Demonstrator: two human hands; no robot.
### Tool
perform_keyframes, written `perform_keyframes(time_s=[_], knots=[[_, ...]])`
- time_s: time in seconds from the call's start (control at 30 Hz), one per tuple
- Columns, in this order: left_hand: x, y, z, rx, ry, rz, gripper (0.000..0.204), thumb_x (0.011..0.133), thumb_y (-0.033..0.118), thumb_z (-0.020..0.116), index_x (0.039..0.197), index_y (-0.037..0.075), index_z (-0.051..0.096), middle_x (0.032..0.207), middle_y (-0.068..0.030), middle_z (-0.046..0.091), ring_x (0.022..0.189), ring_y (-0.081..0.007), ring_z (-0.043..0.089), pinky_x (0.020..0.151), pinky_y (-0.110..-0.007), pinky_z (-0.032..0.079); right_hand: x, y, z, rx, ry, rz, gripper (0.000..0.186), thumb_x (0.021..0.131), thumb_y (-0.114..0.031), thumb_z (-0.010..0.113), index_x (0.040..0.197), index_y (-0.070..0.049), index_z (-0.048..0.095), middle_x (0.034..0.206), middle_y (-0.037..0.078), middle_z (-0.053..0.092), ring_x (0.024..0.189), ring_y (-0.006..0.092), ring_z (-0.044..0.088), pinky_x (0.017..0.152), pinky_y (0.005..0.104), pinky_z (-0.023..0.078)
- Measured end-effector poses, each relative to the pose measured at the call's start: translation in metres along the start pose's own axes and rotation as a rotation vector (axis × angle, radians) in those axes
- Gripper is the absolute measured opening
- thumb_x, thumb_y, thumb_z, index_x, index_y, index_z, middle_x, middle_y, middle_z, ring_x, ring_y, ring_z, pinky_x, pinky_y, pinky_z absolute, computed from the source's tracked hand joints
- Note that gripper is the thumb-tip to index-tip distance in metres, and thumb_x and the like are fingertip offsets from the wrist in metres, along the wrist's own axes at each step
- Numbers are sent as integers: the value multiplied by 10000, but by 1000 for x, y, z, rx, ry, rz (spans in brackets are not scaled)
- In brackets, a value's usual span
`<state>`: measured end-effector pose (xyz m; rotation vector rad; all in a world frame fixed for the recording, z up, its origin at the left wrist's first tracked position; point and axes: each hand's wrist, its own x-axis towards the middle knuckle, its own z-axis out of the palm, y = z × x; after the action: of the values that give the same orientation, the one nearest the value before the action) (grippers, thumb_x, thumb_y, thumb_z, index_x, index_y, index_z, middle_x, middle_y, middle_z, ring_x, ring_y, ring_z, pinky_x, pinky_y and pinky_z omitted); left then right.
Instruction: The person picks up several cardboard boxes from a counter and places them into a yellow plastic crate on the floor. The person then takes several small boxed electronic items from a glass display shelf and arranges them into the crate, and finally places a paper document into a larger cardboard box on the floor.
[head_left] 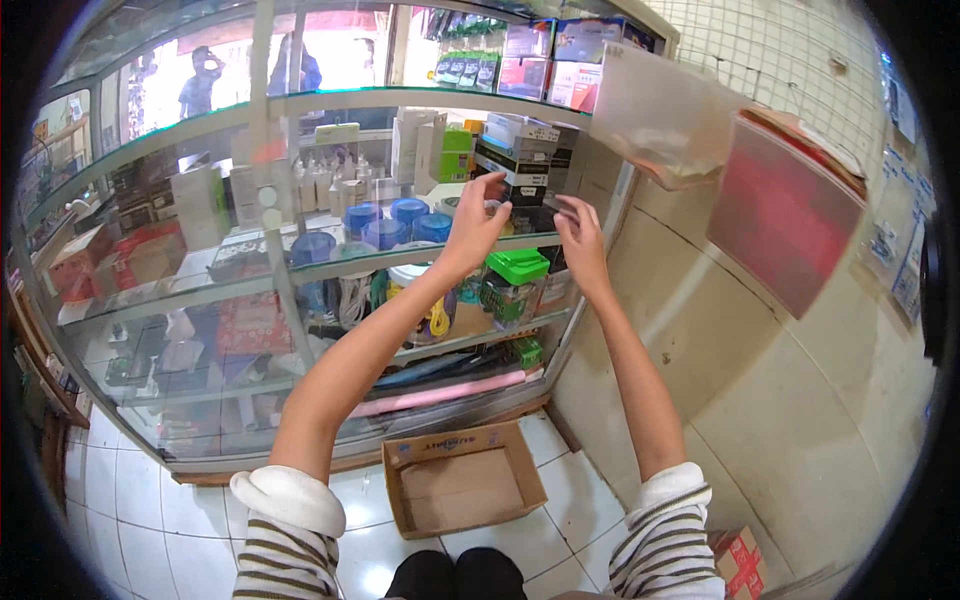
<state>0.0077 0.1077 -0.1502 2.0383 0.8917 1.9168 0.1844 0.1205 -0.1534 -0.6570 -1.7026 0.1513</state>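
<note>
Both my arms reach forward to the middle shelf of a glass display cabinet (375, 262). My left hand (476, 228) is open, thumb and fingers apart, just in front of a stack of black and white boxes (519, 150). To the right of that stack, my right hand (580, 232) is open too, its fingers bent loosely toward the left one. Nothing shows in either hand. Whether any fingertip touches the boxes, I cannot tell. Blue-lidded round containers (384, 233) stand left of my left hand. Below the hands, a jar with a green lid (518, 265) sits on a lower shelf.
An open cardboard box (462, 490) lies on the white tiled floor by my feet. Along the right wall hang a red folder (785, 215) and a clear plastic sleeve (660, 112). A pink roll (440, 393) rests on the lowest shelf. Two people stand beyond the glass.
</note>
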Motion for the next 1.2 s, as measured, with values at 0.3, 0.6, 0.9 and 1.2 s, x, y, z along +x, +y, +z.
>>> perform_keyframes(time_s=[0.3, 0.6, 0.9, 1.2], knots=[[93, -76, 62, 142, 170, 57, 481, 751, 84, 496, 1188, -22, 324, 1122, -217, 377, 1130, -349, 333, 975, -383, 252, 108, 104, 57, -259, 260, -43, 449, 783, -159, 552, 1193, -45, 407, 1140, 207, 434, 1042, 357, 432, 911, 386, 326], [124, -109, 80, 193, 64, 50, 641, 781, 80, 481, 1330, 36, 151, 1366, -195, 174, 1222, -359, 225, 1010, -383, 203, 150, 131, 72, -309, 282, -13, 429, 775, -199, 564, 1167, -72, 444, 1089, 206, 469, 1044, 351, 419, 898, 390, 320], [99, -50, 79, 116, 465, 114, 305, 768, 136, 575, 1045, 56, 477, 1009, -129, 352, 925, -276, 440, 878, -336, 389, 113, 57, 57, 93, 522, 64, 241, 777, -226, 599, 901, -33, 527, 878, 103, 428, 831, 241, 471, 767, 339, 380], [-44, 45, 53, 32, 526, 110, 195, 697, 89, 621, 782, 35, 455, 888, -113, 334, 870, -236, 358, 763, -326, 322, -26, -49, 12, 755, 354, 309, 352, 792, -165, 596, 1062, -32, 413, 984, 101, 433, 859, 154, 466, 735, 276, 410]])
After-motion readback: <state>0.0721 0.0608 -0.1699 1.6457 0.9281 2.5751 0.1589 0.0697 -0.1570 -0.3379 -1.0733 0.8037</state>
